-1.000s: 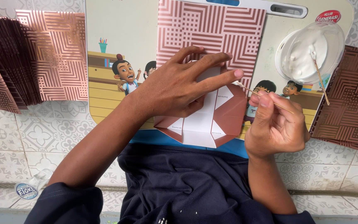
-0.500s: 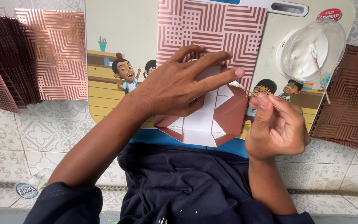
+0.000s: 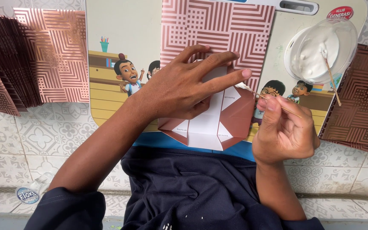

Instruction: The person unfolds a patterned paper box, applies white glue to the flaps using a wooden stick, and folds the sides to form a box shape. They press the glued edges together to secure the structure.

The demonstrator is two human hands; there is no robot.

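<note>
Folded paper [image 3: 211, 123] lies on board [image 3: 137, 30]; glue dish [image 3: 320, 49] at the board's right corner; paper stacks [image 3: 30, 59] left, [image 3: 358, 98] right.

The left hand [image 3: 184, 87] lies spread over the folded paper piece [image 3: 209, 123], hiding its upper flaps and the spot where they meet the patterned sheet [image 3: 218, 25]. That sheet runs off the top edge. The right hand [image 3: 284, 134] closes around a thin stick [image 3: 263, 96], so most of the stick's length is hidden in the fist; what coats its white tip is too small to tell. The stack of patterned paper [image 3: 5, 68] is cut by the left edge, another stack [image 3: 358, 106] by the right edge. The printing on the paper flaps is too small to read.
</note>
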